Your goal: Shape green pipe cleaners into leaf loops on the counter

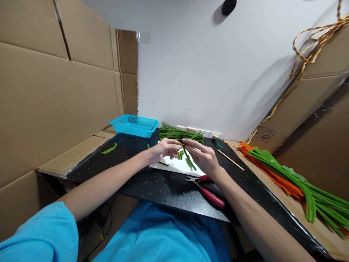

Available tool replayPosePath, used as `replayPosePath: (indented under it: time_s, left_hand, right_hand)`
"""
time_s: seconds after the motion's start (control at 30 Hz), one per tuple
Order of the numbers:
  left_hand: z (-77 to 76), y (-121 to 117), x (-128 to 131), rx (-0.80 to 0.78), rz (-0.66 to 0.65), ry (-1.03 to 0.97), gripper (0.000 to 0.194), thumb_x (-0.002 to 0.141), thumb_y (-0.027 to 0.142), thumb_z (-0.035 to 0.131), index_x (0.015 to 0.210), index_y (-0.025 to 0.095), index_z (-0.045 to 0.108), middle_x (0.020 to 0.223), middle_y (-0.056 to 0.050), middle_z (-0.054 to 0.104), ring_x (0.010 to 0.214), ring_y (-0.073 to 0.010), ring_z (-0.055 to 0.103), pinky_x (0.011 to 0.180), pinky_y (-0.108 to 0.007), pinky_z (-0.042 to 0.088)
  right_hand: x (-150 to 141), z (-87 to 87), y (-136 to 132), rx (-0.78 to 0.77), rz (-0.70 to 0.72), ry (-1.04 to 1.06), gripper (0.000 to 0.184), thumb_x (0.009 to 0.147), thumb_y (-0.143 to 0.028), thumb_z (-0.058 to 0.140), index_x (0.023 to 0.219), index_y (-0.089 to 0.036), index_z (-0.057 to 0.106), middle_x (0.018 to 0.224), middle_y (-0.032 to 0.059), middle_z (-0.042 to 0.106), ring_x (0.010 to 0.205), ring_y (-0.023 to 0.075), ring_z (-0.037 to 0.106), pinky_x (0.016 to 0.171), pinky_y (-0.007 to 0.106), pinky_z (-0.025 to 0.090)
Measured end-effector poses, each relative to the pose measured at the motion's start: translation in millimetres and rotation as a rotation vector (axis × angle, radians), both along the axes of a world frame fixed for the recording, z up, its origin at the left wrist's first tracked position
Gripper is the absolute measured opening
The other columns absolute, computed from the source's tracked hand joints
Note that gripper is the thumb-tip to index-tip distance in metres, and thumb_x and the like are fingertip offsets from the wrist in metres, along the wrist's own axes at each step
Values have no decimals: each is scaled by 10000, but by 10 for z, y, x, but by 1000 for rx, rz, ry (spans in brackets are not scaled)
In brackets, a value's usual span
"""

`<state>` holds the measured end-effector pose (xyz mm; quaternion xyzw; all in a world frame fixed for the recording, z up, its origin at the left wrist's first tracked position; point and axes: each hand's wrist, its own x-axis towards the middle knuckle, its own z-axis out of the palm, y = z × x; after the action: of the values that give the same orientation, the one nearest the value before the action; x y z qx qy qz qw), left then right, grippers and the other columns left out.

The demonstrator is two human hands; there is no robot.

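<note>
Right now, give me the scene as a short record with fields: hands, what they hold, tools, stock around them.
left hand: closed on a green pipe cleaner, above the white sheet
right hand: pinching the same green pipe cleaner
tool: red-handled pliers lying on the black table, under the right wrist
behind hands: bundle of green stems
far left: blue basket
right side: green and orange pipe cleaners on cardboard
loose: wooden stick

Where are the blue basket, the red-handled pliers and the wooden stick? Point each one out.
blue basket [134,126], head view, on its near mesh wall.
red-handled pliers [213,198], head view, on the lower red handle.
wooden stick [230,160], head view, on the middle of its length.
</note>
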<state>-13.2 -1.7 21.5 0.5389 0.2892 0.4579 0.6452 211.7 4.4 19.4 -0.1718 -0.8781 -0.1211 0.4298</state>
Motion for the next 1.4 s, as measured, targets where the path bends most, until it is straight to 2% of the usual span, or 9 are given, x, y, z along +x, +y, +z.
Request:
replayPosePath:
  time_s: [0.27, 0.43, 0.57, 0.73, 0.9, 1.03, 1.17, 1.4]
  left_hand:
    - [29, -14, -8, -10, 30, -56, 371, 646, 310, 943, 882, 118, 731, 609, 37, 611, 482, -82, 563, 478, -228, 347]
    - [48, -21, -29, -19, 35, -72, 344, 640, 294, 937, 850, 120, 728, 607, 36, 616, 483, -85, 577, 482, -226, 362]
    - [37, -11, -34, 27, 36, -42, 350, 609, 293, 946, 840, 110, 757, 601, 18, 635, 470, -86, 570, 471, -230, 363]
    - [22, -10, -26, 54, 42, -10, 373, 607, 311, 950, 857, 97, 774, 604, 7, 641, 463, -86, 564, 454, -228, 359]
    - [10, -15, -7, 34, 51, -40, 380, 623, 324, 955, 858, 99, 759, 596, 19, 621, 464, -78, 550, 436, -215, 343]
    - [-17, -5, 6, 42, 37, -55, 371, 634, 322, 952, 860, 103, 755, 591, 23, 612, 463, -83, 555, 423, -214, 343]
    - [-46, 10, 6, 100, 69, -35, 358, 662, 321, 939, 880, 93, 770, 614, 13, 627, 461, -79, 551, 423, -217, 361]
    - [-28, -15, 25, 244, 198, 18, 351, 677, 342, 923, 869, 86, 779, 544, 9, 628, 434, -91, 556, 413, -209, 353]
  right_hand:
    - [-81, 50, -67, 61, -32, 95, 217, 1029, -190, 611, 1141, -215, 796, 1260, 105, 780, 1037, 232, 801, 886, 334, 677]
    - [-73, 46, -58, -18, 1, 61, 279, 1034, -171, 574, 1208, -230, 784, 1362, 98, 727, 1155, 252, 765, 974, 384, 662]
    - [-91, 32, -58, -52, 17, 43, 253, 1031, -172, 588, 1192, -216, 779, 1366, 114, 721, 1133, 264, 775, 976, 385, 659]
    - [-99, 2, -38, 25, 8, 46, 221, 1025, -174, 608, 1182, -208, 761, 1308, 117, 757, 1071, 259, 797, 926, 356, 671]
    - [-84, 2, -9, 121, 30, 120, 263, 1015, -159, 644, 1259, -215, 726, 1263, 112, 780, 1042, 229, 800, 883, 320, 671]
    - [-81, 36, -20, 189, 21, 105, 242, 1011, -131, 639, 1191, -234, 762, 1179, 109, 790, 994, 219, 772, 808, 334, 657]
    - [-86, 65, -31, 217, -23, 91, 199, 1007, -145, 647, 1125, -229, 783, 997, 99, 772, 843, 212, 693, 680, 333, 599]
    - [-98, 8, 26, 163, -56, 53, 229, 1014, -143, 584, 1138, -214, 763, 1016, 107, 756, 893, 230, 692, 765, 365, 599]
